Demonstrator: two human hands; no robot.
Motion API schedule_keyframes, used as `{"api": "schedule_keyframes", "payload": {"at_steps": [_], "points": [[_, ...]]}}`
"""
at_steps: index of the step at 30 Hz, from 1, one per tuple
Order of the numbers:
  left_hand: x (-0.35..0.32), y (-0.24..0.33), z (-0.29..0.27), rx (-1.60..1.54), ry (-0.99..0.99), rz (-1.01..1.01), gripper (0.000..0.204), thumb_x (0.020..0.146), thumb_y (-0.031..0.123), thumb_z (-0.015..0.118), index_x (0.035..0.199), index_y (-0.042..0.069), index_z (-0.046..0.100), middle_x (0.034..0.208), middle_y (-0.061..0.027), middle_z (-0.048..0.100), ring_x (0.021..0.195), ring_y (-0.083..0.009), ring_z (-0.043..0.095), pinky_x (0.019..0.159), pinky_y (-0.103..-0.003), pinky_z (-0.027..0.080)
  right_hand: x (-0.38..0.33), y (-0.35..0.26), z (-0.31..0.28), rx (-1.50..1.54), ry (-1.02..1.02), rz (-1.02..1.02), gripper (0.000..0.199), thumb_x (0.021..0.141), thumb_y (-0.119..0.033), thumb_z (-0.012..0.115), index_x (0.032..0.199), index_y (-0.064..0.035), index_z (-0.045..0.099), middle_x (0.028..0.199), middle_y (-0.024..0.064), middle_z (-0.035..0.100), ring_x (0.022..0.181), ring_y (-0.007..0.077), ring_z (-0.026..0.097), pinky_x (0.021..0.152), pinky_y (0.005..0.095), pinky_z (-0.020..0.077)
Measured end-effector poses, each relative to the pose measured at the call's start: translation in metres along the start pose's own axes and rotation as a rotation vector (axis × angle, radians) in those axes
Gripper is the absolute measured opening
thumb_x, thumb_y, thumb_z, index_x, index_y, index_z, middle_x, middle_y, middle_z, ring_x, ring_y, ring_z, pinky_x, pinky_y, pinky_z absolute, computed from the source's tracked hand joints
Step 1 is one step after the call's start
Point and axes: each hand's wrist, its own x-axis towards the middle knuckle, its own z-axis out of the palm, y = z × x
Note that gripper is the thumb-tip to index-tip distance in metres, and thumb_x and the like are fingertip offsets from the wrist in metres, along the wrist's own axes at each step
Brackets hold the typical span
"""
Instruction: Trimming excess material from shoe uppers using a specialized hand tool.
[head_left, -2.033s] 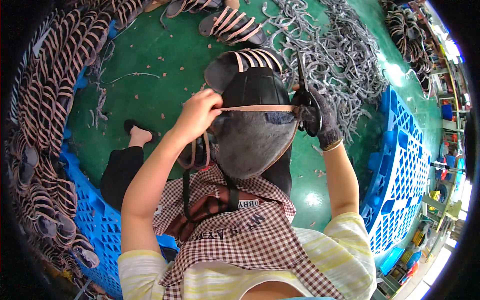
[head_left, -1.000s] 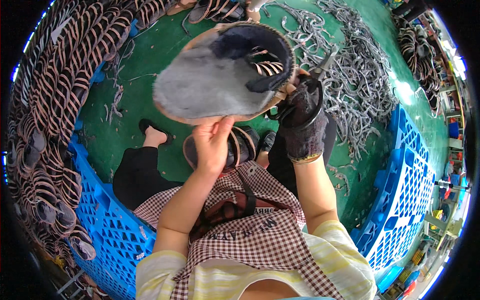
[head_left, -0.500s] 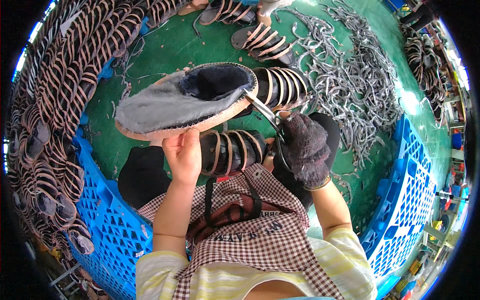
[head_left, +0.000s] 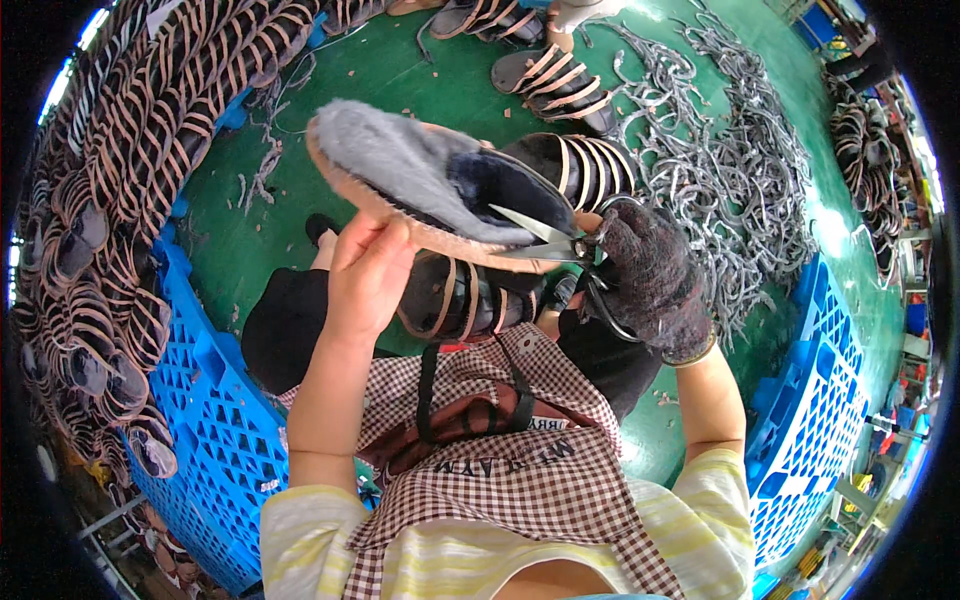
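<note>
A grey fuzzy shoe (head_left: 385, 150) with a dark plush opening and a tan sole edge is held up before me, its toe tilted to the upper left. Bare, my left hand (head_left: 370, 265) pinches the near sole edge between thumb and fingers. My right hand (head_left: 655, 275), in a dark knitted glove, is closed around the handles of metal scissors (head_left: 545, 238). Their blades stand apart at the heel end: one lies over the opening, the other along the near rim. Whether they touch the lining I cannot tell.
Stacked dark shoes with tan strips (head_left: 130, 190) line the left. Nested stacks (head_left: 475, 300) sit near my knees and ahead (head_left: 575, 165). Grey trimmed strips (head_left: 740, 180) heap on the green floor (head_left: 400, 75). Blue plastic pallets flank me, left (head_left: 215, 410) and right (head_left: 815, 420).
The shoe has shifted right and turned, its toe swinging upward and its heel dropping. My gloved hand moved right and slightly down with the scissors, whose blades are now wider apart.
</note>
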Motion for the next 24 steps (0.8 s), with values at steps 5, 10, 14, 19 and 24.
{"api": "schedule_keyframes", "payload": {"at_steps": [5,10,14,19,24], "points": [[0.004,0.004,0.017,-0.066,-0.016,-0.07,0.025,0.09,0.006,0.044,0.113,-0.002,0.05,0.113,-0.0105,0.055,0.106,-0.0216,0.052,0.096,-0.039,0.037,0.002,-0.002,0.0,0.063,-0.022,-0.173,0.051,0.059,-0.028,0.073,0.102,-0.0061,0.057,0.088,0.0112,0.059,0.076,0.0301,0.058,0.064,0.0398,0.044],[0.0,0.004,0.011,-0.044,-0.055,-0.114,0.025,0.091,0.005,0.042,0.113,-0.005,0.05,0.112,-0.0108,0.055,0.105,-0.0204,0.052,0.095,-0.037,0.039,-0.003,-0.007,0.002,0.198,-0.02,-0.141,0.052,0.058,-0.035,0.075,0.097,-0.0051,0.061,0.071,0.011,0.057,0.064,0.0318,0.057,0.058,0.0378,0.044],[0.003,0.003,0.014,-0.029,-0.053,-0.119,0.024,0.091,0.005,0.042,0.112,-0.004,0.051,0.11,-0.0104,0.055,0.103,-0.0194,0.053,0.093,-0.037,0.04,-0.005,-0.01,0.002,0.138,-0.027,-0.091,0.052,0.058,-0.037,0.075,0.097,-0.0043,0.061,0.069,0.0114,0.057,0.062,0.0312,0.058,0.055,0.0367,0.0443],[0.006,0.003,0.016,-0.025,-0.008,-0.13,0.023,0.091,0.006,0.044,0.11,-0.004,0.052,0.105,-0.0084,0.057,0.098,-0.0168,0.055,0.09,-0.033,0.042,-0.014,-0.013,0.006,0.166,-0.099,0.047,0.054,0.056,-0.034,0.075,0.099,-0.0043,0.06,0.071,0.0114,0.058,0.065,0.0306,0.058,0.058,0.0375,0.0446],[0.002,-0.007,0.037,0.369,0.058,-0.224,0.018,0.088,0.01,0.05,0.094,-0.003,0.06,0.086,0.0,0.061,0.081,-0.0057,0.054,0.073,-0.021,0.043,-0.002,-0.018,0.017,-0.061,0.162,-0.025,0.042,0.067,-0.03,0.069,0.1,-0.0066,0.058,0.068,0.0113,0.058,0.057,0.0327,0.057,0.049,0.0403,0.0437]]}}
